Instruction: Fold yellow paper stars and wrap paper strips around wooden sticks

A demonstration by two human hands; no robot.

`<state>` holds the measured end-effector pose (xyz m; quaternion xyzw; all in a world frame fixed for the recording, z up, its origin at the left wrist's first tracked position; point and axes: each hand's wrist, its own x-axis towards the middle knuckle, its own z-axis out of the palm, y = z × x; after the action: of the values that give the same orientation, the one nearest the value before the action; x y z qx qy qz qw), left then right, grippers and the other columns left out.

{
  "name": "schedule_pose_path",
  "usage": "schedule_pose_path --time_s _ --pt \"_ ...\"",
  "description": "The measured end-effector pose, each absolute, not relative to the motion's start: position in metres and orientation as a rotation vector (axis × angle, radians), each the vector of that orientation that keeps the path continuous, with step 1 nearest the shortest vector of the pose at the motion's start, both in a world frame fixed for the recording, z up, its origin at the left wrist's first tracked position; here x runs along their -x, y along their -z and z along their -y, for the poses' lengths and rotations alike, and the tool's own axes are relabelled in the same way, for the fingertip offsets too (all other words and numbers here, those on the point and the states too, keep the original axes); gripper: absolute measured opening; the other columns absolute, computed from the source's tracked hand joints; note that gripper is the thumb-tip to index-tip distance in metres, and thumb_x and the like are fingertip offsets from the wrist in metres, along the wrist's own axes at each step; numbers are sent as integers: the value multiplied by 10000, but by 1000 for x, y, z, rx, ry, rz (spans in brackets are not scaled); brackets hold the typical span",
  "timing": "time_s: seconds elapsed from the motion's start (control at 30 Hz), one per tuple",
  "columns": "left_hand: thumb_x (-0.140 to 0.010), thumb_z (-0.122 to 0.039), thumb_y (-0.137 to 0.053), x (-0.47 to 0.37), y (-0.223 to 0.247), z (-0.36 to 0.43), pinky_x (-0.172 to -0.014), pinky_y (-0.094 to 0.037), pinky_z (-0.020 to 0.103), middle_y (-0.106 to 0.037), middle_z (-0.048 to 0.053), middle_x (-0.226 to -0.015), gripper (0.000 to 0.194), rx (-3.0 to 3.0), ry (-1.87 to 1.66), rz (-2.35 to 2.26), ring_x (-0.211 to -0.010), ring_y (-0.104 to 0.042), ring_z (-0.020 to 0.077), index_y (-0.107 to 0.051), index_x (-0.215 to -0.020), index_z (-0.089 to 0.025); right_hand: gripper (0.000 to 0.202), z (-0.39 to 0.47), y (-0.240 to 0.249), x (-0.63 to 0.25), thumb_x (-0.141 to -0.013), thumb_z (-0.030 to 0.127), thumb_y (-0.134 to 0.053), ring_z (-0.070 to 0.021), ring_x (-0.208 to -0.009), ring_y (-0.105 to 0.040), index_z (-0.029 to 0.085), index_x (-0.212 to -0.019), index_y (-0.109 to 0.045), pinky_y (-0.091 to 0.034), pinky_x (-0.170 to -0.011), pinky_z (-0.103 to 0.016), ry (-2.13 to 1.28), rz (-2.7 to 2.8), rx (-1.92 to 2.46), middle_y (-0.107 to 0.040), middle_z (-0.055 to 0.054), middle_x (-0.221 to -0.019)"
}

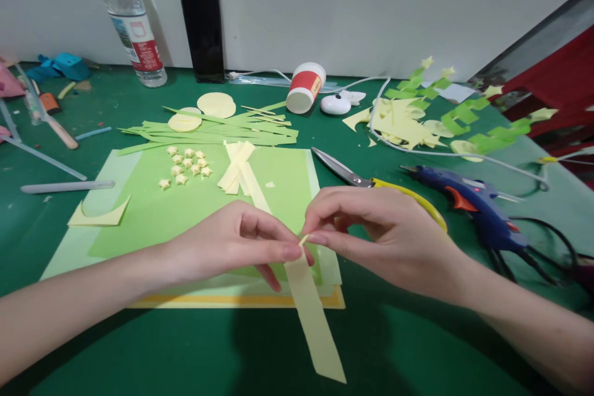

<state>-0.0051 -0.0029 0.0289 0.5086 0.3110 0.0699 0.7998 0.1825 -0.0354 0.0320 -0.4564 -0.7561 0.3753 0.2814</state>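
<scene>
Green worktop (185, 352) meets a pale wall (278, 12) along its far edge, as I observe remotely. Central item: one pale yellow strip (310, 315), held over the near edge of the sheets (288, 173), close to their near right corner, with its free end directed toward the worktop's near side. Left hand (236, 241): thumb and index finger pinch the strip at its upper end; other fingers are loosely spread beneath. Right hand (380, 223): thumb and index finger pinch a small folded tip of that end; other fingers are curled in.

Step in hand, by my judgement: folding or tucking the upper end. Next move calls for a steady left pinch and light right fingertips, so that the tip draws snug without skewing the strip.

Counts, working outward:
- Stars (187, 163): eleven by my count, toward the sheets' far left corner.
- Loose strips (237, 164): several, crossed; overlap prevents a count.
- Scissors (343, 170): one pair, off the sheets' far right corner.
- Green strips (223, 131): heaped along the sheets' far edge; I cannot count them.
- Discs (216, 105): at least two, at that heap.
- Glue gun (477, 198): one, toward the worktop's right edge.
- Cup (305, 90), phone (201, 31), bottle (139, 37): one each, near the far edge.
- Zigzag ribbons (508, 131): four, star-tipped, toward the far right corner.
</scene>
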Motion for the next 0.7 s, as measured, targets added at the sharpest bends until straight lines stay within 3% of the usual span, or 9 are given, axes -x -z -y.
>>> schedule_pose_path --time_s 0.23,0.37,0.5,0.7 --pt "-764 -200 -605 2 -29 5 -620 -524 154 -678 -10 -672 111 -1052 -158 -731 -652 -632 81 -690 -713 -152 87 35 -33 -182 -763 231 -565 -82 -550 -508 162 -733 -609 -419 -454 -188 -1160 2009 1225 -607 -18 -700" --pt "-680 -157 -681 0 -26 5 -589 -519 127 -672 -33 -617 24 -1025 -196 -798 -586 -621 61 -694 -660 -160 124 37 -34 -180 -762 231 -570 -81 -541 -506 171 -666 -618 -402 -451 -185 -1155 1984 1268 -615 -9 -658" --pt "-608 -114 -727 1 -24 5 -551 -521 120 -663 -51 -576 70 -1007 -219 -843 -526 -607 54 -692 -636 -168 112 39 -34 -180 -753 222 -569 -84 -544 -513 180 -662 -619 -408 -453 -184 -1126 1940 1280 -617 -2 -651" --pt "-656 -176 -706 1 -24 5 -568 -533 131 -670 -35 -607 40 -1017 -213 -820 -537 -624 62 -681 -656 -144 105 38 -35 -178 -750 209 -564 -87 -568 -527 179 -660 -610 -424 -469 -173 -1077 1937 1310 -618 0 -655"
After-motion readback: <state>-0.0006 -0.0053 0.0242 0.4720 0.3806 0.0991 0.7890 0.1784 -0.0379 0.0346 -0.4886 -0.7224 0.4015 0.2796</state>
